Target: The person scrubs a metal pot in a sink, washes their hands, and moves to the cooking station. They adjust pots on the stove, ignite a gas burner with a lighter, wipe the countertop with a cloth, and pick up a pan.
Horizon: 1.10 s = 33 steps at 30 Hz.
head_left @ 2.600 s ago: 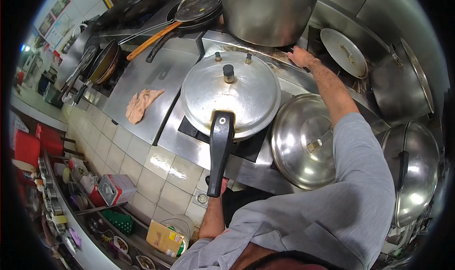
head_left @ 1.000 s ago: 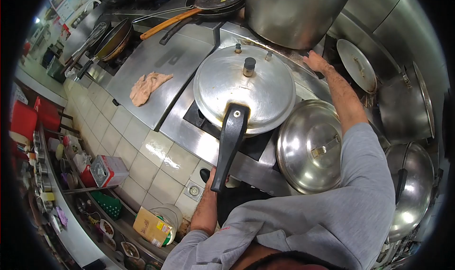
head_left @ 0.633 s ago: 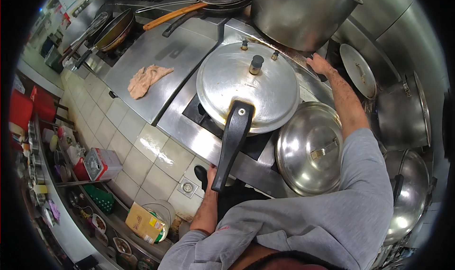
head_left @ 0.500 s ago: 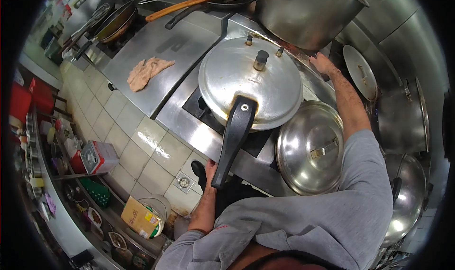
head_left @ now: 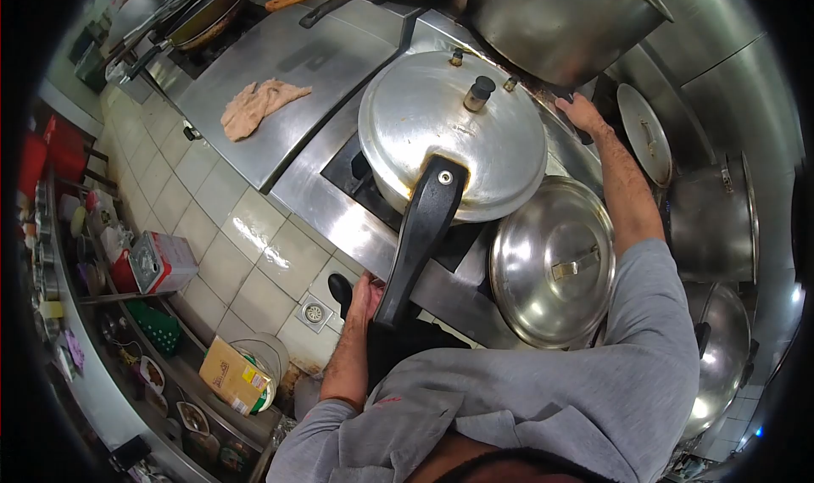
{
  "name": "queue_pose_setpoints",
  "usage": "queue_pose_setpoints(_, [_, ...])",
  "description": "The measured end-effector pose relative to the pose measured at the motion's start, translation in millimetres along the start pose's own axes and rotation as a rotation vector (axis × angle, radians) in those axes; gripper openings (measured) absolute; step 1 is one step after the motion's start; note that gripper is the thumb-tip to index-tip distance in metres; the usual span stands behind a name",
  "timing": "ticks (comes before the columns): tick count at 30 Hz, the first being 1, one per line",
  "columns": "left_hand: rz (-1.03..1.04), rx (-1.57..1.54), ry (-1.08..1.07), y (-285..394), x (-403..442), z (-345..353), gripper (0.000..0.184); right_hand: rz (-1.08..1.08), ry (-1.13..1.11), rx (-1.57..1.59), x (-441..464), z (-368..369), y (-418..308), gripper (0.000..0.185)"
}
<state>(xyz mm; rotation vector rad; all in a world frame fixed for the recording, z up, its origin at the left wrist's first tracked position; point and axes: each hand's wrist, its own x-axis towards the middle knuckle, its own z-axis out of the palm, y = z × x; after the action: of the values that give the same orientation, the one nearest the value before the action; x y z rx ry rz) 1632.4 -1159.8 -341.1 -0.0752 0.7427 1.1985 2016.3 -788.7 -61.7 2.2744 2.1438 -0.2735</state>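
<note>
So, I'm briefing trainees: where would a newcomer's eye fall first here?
The pressure cooker sits centrally on the stove, its black handle jutting toward the wearer. Behind it stands a tall steel pot, the right hand near its base. A crumpled pinkish cloth lies on the steel worktop to the left.

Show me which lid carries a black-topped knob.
The pressure cooker's lid: the knob stands beyond its long black handle. The shiny lid beside it and the smaller lid near the right hand show none.

Grey top point(head_left: 543, 390), small red marking point(head_left: 389, 400), black trousers point(head_left: 415, 339)
</note>
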Motion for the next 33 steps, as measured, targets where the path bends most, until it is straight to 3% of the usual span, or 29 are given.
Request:
queue_pose_setpoints(2, [-0.063, 0.109, -0.042, -6, -2, -29, 0.042, -0.003, 0.060, -0.079, -11, 0, -4, 0.063])
queue_pose_setpoints(4, [-0.083, 0.102, 0.089, -33, 6, -83, 0.044, -0.051, 0.027, -0.041, -4, 2, 3, 0.062])
queue_pose_setpoints(7, [-0.031, 0.176, 0.278, -44, -26, -87, 0.045, -0.156, 0.073, -0.091, 5, 7, 15, 0.058])
queue_pose_setpoints(8, [-0.100, 0.140, 0.302, -43, -38, -86, 0.029, -0.169, 0.043, -0.103, 8, 7, 18, 0.058])
queue_pose_setpoints(11, [-0.063, 0.167, 0.380, -54, -55, -105, 0.028, -0.242, 0.045, -0.117, 21, 14, 29, 0.060])
queue_pose_setpoints(13, [-0.045, 0.207, 0.392, -65, -65, -123, 0.024, -0.167, -0.088, -0.135, 17, 7, 21, 0.062])
queue_pose_setpoints(15, [-0.086, 0.350, 0.470, -70, -65, -128, 0.022, -0.256, 0.204, -0.022, -6, 20, 17, 0.046])
queue_pose_setpoints(17, [-0.167, 0.343, 0.453, -70, -68, -117, 0.020, -0.038, 0.016, 0.063, -9, 17, 19, 0.044])
queue_pose_setpoints(18, [-0.203, 0.403, 0.412, -76, -66, -128, 0.020, 0.030, 0.045, 0.028, -16, 17, 15, 0.045])
queue_pose_setpoints(21, [-0.340, 0.635, 0.304, -81, -66, -144, 0.023, 0.263, -0.073, 0.381, -79, 0, -5, 0.034])
queue_pose_setpoints(23, [-0.380, 0.793, 0.197, -77, -61, -171, 0.024, 0.151, 0.083, 0.659, -114, 8, 3, 0.023])
queue_pose_setpoints(25, [-0.334, 0.846, 0.237, -63, -75, -166, 0.024, 0.176, -0.074, 0.532, -144, -2, 9, 0.022])
queue_pose_setpoints(26, [-0.342, 0.889, 0.252, -53, -80, -170, 0.025, 0.203, -0.231, 0.729, -133, 17, 33, 0.020])
queue_pose_setpoints(27, [-0.351, 0.929, 0.273, -42, -87, -177, 0.026, 0.219, -0.155, 0.730, -144, 18, 35, 0.015])
queue_pose_setpoints(29, [-0.377, 1.004, 0.309, -17, -101, -195, 0.028, 0.054, -0.322, 0.853, -151, 30, 52, 0.018])
queue_pose_setpoints(30, [-0.384, 1.042, 0.327, -6, -108, -205, 0.029, 0.062, -0.298, 0.878, -168, 27, 47, 0.018])
queue_pose_setpoints(31, [-0.393, 1.080, 0.347, 6, -114, -216, 0.030, 0.090, -0.099, 0.743, -191, 18, 33, 0.020])
queue_pose_setpoints(32, [-0.416, 1.121, 0.364, 16, -119, -225, 0.030, 0.125, 0.093, 0.600, -204, 13, 25, 0.038])
queue_pose_setpoints(33, [-0.415, 1.147, 0.355, 26, -122, -236, 0.030, 0.144, 0.110, 0.604, -202, 15, 25, 0.042])
